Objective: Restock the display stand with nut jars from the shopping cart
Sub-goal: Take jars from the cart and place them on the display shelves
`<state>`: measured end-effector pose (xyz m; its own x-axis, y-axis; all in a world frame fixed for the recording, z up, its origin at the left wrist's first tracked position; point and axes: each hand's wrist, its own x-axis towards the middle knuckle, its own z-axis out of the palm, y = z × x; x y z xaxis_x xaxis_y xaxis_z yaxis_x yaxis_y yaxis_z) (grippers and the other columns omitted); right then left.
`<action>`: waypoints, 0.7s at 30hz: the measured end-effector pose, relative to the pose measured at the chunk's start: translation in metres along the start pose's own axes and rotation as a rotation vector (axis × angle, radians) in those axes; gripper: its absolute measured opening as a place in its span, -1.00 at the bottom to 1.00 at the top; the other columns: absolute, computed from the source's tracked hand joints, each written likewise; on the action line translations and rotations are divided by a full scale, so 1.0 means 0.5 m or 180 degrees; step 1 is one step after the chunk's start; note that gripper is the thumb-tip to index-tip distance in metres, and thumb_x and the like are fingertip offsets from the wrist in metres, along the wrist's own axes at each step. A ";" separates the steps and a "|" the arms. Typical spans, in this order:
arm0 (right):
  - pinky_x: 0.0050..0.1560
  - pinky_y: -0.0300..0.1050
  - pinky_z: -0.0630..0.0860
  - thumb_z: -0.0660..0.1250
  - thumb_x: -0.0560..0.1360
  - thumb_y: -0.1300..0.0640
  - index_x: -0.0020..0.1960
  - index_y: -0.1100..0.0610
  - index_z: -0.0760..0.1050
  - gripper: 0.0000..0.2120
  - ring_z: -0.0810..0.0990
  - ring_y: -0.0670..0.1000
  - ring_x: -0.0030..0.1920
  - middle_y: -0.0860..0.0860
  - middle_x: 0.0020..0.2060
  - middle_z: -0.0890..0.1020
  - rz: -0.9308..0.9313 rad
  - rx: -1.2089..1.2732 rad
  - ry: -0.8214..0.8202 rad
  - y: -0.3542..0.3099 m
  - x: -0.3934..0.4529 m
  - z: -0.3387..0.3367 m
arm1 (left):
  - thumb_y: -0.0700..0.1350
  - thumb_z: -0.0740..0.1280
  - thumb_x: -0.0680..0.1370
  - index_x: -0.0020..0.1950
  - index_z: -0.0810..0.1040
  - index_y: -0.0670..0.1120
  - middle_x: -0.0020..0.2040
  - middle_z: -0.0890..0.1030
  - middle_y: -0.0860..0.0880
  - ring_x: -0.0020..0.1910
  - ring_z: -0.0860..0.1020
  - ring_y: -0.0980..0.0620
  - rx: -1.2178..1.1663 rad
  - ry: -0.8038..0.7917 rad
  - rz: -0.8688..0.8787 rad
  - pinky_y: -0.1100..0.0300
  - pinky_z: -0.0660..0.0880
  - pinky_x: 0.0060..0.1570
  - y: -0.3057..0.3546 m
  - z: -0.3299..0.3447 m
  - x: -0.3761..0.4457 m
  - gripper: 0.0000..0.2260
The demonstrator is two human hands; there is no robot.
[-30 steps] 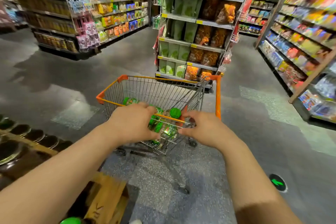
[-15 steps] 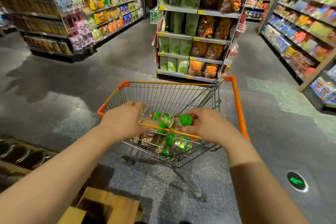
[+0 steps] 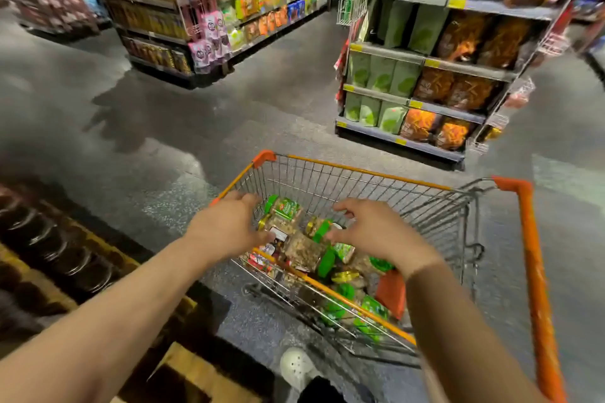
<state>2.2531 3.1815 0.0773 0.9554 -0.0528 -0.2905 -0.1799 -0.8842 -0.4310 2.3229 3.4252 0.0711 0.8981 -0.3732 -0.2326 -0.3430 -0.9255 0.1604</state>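
Note:
A wire shopping cart point(image 3: 386, 173) with orange trim stands in front of me, holding several clear nut jars with green lids. One jar point(image 3: 285, 209) lies at the far left of the basket, another point(image 3: 306, 249) lies in the middle between my hands. My left hand point(image 3: 229, 222) hovers over the left side of the basket, fingers spread, holding nothing. My right hand point(image 3: 376, 232) reaches over the jars with fingers curled apart, just above them. The wooden display stand point(image 3: 59, 258) with dark round lids sits low at my left.
A shelf unit point(image 3: 425, 82) with green and orange snack bags stands beyond the cart. Another aisle shelf point(image 3: 203, 16) runs at the back left. Grey floor point(image 3: 147, 114) lies between them. My white shoe point(image 3: 296, 366) shows beneath the cart's near edge.
Both hands have let go of the cart's near rail and moved forward into the basket above the jars. The cart now sits closer and further right.

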 end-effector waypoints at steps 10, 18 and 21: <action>0.19 -0.28 0.37 0.44 0.55 -0.10 0.53 -0.05 0.35 -0.40 0.51 0.07 0.37 0.06 0.43 0.52 0.0209 0.0252 -0.0716 0.098 0.376 0.063 | 0.45 0.41 0.37 0.59 0.26 0.04 0.57 0.29 -0.10 0.52 0.33 -0.10 -0.0542 -0.0624 -0.0587 -0.04 0.36 0.44 -0.067 0.134 0.330 -0.09; -0.06 -0.22 0.39 0.41 0.57 -0.16 0.53 -0.04 0.34 -0.40 0.60 0.01 0.01 0.05 0.34 0.55 0.0390 0.0563 -0.1013 0.181 0.569 0.215 | 0.31 0.43 0.48 0.58 0.29 0.02 0.42 0.50 -0.09 0.37 0.46 -0.05 -0.1092 -0.0831 -0.1003 0.15 0.43 0.22 -0.122 0.298 0.522 -0.23; -0.10 -0.31 0.41 0.44 0.54 -0.15 0.56 -0.04 0.32 -0.35 0.60 -0.03 0.14 0.02 0.36 0.56 0.0385 0.0691 -0.1217 0.206 0.654 0.294 | 0.30 0.46 0.46 0.59 0.28 0.00 0.46 0.46 -0.13 0.33 0.51 -0.07 -0.1183 -0.0944 -0.1130 0.14 0.44 0.24 -0.152 0.367 0.588 -0.20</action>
<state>2.5125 3.1415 -0.1875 0.7768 0.0616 -0.6267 -0.3687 -0.7623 -0.5319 2.5624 3.3738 -0.1852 0.8067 -0.0963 -0.5831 0.1319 -0.9325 0.3364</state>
